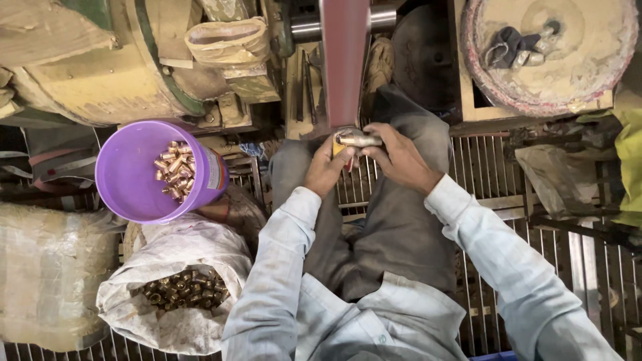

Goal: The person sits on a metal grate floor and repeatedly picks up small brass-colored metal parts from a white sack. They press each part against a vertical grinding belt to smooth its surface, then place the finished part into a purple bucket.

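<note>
My left hand (326, 167) and my right hand (397, 155) together grip a small metal fitting (358, 139) at the lower end of a reddish-brown sanding belt (344, 57). The fitting touches the belt. A purple bucket (127, 184) to my left holds several shiny brass fittings (176, 170). Below the bucket, an open white sack (175, 257) holds several duller brass fittings (186, 289). My grey-trousered knees sit under my hands.
A metal grate floor (495, 180) lies under my legs. A large dusty drum (87, 67) stands at top left, and a round dusty wheel (575, 73) at top right. A wrapped bundle (47, 274) is at the far left, a yellow-green bag (628, 154) at the right edge.
</note>
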